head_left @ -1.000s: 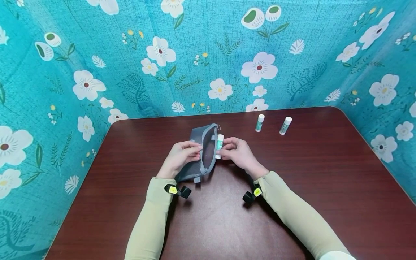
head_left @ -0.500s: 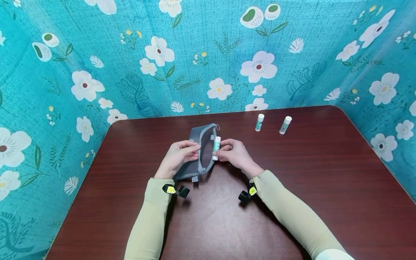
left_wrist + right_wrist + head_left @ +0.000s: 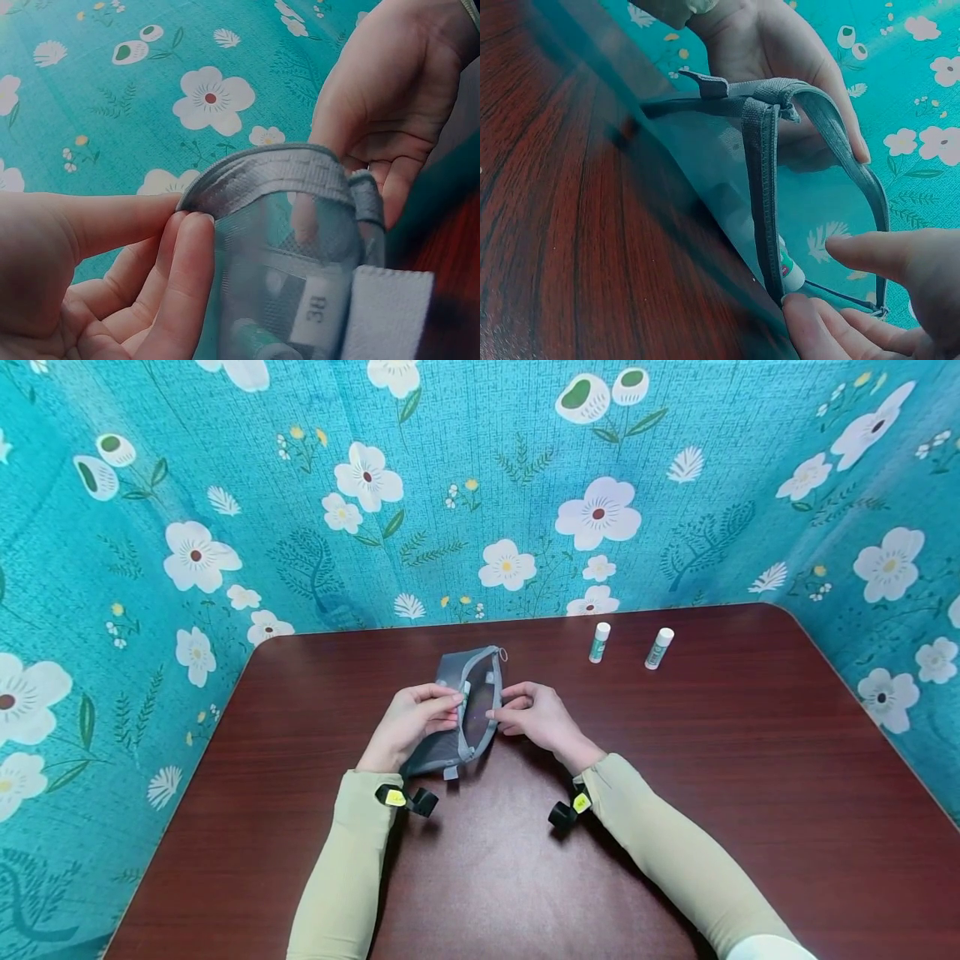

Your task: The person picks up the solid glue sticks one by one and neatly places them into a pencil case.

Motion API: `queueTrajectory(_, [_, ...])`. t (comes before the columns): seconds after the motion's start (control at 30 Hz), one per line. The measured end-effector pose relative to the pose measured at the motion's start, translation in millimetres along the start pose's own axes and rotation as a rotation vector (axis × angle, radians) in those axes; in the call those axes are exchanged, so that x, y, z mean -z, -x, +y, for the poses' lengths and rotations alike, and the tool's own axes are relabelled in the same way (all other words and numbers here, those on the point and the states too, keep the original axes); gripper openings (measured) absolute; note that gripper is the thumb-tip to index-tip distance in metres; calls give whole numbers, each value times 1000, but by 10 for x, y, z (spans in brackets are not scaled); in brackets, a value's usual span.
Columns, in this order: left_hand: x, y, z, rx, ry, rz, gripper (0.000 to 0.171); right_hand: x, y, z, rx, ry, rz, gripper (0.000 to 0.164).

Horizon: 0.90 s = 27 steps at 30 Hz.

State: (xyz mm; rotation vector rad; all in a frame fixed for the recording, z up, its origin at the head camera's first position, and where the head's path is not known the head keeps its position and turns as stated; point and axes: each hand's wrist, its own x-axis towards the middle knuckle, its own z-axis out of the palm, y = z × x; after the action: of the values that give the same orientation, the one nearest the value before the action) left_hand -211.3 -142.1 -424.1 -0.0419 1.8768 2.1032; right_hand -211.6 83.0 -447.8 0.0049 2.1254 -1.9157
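Observation:
A grey mesh zip pouch (image 3: 480, 718) lies on the table with its mouth spread wide. My left hand (image 3: 416, 727) pinches one side of its rim between thumb and fingers, also plain in the left wrist view. At the opposite side is my right hand (image 3: 536, 714), its fingertip touching the rim (image 3: 769, 217) while the thumb (image 3: 870, 255) reaches over the opening, apart from the fingers. A white and green glue stick (image 3: 791, 274) is inside the pouch, partly hidden by the rim. Through the mesh in the left wrist view a green and white tube (image 3: 262, 341) shows.
Two more white-capped green glue sticks stand toward the back of the table, one (image 3: 599, 643) nearer the pouch and another (image 3: 659, 649) to its right. A blue flowered cloth (image 3: 420, 527) hangs behind the dark red-brown table (image 3: 300, 710).
The glue stick my right hand held at the pouch's mouth has been let go and is now inside. My right hand has shifted slightly left; the left hand keeps its pinch.

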Motion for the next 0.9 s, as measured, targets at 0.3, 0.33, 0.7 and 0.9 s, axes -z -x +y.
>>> queueTrajectory(0.3, [-15,2,14,-5,20,4,14,8,39,-31,36,50,9,54])
queueTrajectory(0.33, [-14,2,15,-6,23,3,14,8,45,-39,39,53,11,54])
queueTrajectory(0.7, [-1,-3,1,-4,20,6,13,33,76,-73,44,92,51,49])
queueTrajectory(0.9, [-1,-5,0,-4,11,8,15,60,85,-77,42,102,56,49])
